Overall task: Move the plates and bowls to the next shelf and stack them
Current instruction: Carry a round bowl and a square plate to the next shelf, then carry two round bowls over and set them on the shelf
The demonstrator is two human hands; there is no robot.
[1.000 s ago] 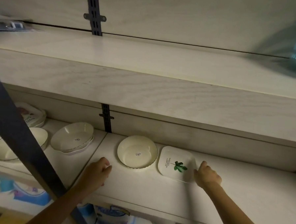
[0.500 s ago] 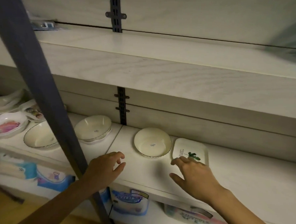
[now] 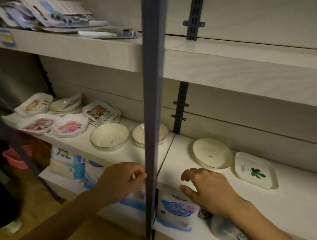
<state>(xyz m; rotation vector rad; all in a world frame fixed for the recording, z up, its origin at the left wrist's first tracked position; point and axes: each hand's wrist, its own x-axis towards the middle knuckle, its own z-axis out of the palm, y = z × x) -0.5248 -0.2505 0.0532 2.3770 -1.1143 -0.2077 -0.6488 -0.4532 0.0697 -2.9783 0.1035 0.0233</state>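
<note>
Half a second ago the right hand (image 3: 208, 190) reached over the white square leaf-print plate (image 3: 256, 170); now it hangs loosely open and empty at that plate's eight o'clock, while the left hand (image 3: 121, 179), half-curled and holding nothing, points toward the left shelf section. There, at its eleven o'clock, the cream round bowl (image 3: 109, 137) waits beside the picture plates (image 3: 69, 127); probably the next fetch.

Glossy cream bowl (image 3: 212, 153) — matt pale wood-grain shelf (image 3: 287, 196).
</note>
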